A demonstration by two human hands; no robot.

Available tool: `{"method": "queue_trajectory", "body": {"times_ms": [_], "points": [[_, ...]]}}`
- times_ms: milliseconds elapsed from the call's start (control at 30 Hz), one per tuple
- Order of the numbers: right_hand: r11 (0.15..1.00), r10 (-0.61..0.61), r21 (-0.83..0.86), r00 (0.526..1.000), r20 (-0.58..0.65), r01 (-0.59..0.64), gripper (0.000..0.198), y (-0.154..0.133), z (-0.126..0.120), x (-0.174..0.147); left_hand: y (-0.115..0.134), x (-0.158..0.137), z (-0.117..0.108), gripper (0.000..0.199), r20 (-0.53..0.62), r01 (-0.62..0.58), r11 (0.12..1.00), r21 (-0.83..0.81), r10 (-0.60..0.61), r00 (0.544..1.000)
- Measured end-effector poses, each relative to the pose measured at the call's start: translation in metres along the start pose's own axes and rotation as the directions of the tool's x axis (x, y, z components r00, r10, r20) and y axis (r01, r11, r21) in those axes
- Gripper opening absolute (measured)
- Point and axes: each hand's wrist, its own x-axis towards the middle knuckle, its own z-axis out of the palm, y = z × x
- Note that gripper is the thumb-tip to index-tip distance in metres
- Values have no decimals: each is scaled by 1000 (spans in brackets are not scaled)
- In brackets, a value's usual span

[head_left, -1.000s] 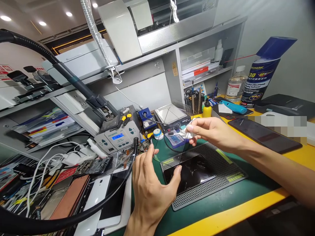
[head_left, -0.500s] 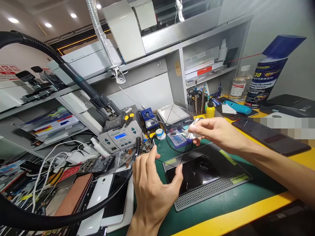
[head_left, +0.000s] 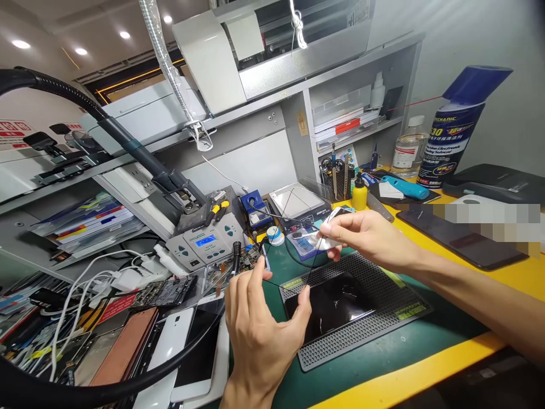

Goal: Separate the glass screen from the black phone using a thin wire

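Observation:
In my left hand (head_left: 266,324), a thin black rectangular frame (head_left: 314,263), like a phone bezel, is held at its lower end between thumb and fingertips. It stands tilted in the air, and its middle is see-through. My right hand (head_left: 361,236) pinches a crumpled white wipe (head_left: 322,243) at the frame's right side; whether the wipe presses on it is hard to tell. Beneath both hands, a glossy black phone screen (head_left: 336,312) with light reflections lies on a grey perforated mat (head_left: 327,351).
A soldering station (head_left: 208,241) and a heating plate (head_left: 298,201) stand behind. Phones (head_left: 170,335) and boards crowd the left, crossed by a black flexible hose (head_left: 140,375). On the right are a yellow bottle (head_left: 360,196), a spray can (head_left: 451,142) and a dark phone (head_left: 460,238).
The view has shifted slightly, so the background sits a little further left. My right hand and the wipe have moved slightly left and down along the frame; the left hand keeps its hold.

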Motion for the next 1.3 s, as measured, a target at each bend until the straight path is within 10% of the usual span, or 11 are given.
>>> {"method": "queue_trajectory", "body": {"times_ms": [1300], "points": [[991, -59, 133, 950, 307, 19, 33, 11, 28, -15, -2, -1, 0, 65, -76, 9, 1000, -13, -10, 997]]}}
